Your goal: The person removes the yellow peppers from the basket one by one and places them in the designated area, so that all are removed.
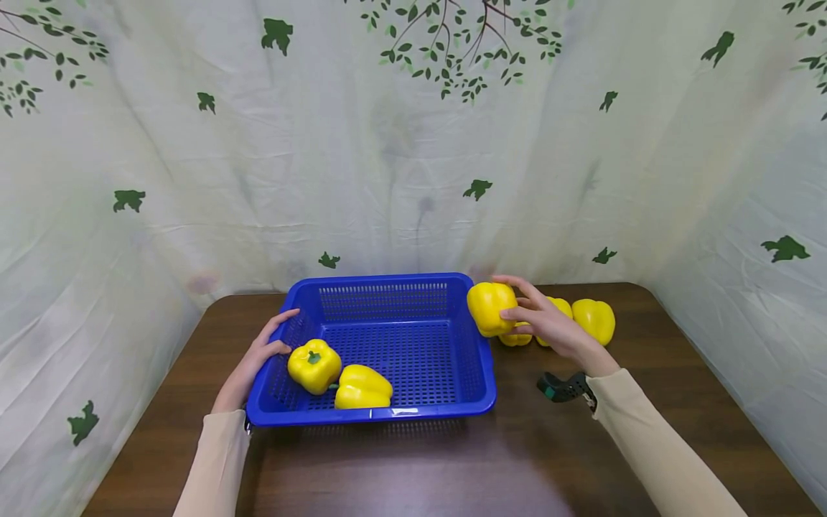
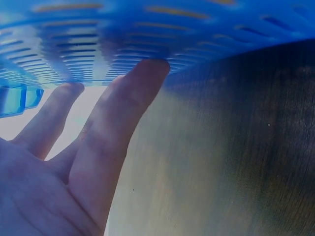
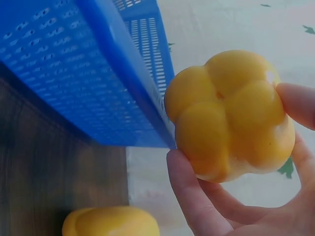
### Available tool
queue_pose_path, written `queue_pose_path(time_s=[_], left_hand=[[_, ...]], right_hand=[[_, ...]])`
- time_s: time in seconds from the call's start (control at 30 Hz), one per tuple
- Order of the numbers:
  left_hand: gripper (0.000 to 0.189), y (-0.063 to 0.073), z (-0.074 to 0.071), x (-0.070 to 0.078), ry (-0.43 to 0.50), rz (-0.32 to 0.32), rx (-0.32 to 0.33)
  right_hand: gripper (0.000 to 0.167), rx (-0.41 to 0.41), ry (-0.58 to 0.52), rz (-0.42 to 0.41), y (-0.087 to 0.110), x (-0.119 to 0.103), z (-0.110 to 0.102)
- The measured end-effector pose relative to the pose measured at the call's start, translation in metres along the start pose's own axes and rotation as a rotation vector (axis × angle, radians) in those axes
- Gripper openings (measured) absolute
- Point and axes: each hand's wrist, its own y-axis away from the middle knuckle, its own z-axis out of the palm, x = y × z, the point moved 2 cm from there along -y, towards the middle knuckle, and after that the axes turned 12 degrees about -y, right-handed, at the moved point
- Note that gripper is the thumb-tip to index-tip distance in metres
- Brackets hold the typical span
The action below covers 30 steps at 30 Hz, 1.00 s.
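Two peppers [image 1: 515,339] at three o'clock from the basket [image 1: 452,410] are partly hidden behind the right hand [image 1: 549,321], its grip around a raised pepper [image 1: 487,307]. The left hand [image 1: 253,355] grips the nine-o'clock rim [image 1: 261,398].

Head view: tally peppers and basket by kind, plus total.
Peppers: 6 visible (2 in basket, 1 in right hand, 3 on table)
Basket: 1
Total: 7
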Motion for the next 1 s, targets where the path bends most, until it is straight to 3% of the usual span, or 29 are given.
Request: queue_pose_path(time_s=[0.43,0.63,0.87,1.0], left_hand=[[0.063,-0.001,0.000,-0.003,0.009,0.045,0.004],[0.062,-0.003,-0.003,-0.007,0.017,0.107,-0.012],[0.063,-0.001,-0.001,-0.002,0.021,0.051,0.008],[0.063,-0.001,0.001,0.000,0.028,0.069,0.013]], right_hand=[[0.060,0.047,0.013,0.008,0.014,0.010,-0.018],[0.059,0.057,0.013,0.015,0.020,0.016,-0.026],[0.060,0.067,0.015,0.021,0.025,0.023,-0.031],[0.060,0.061,0.018,0.022,0.028,0.027,-0.033]])
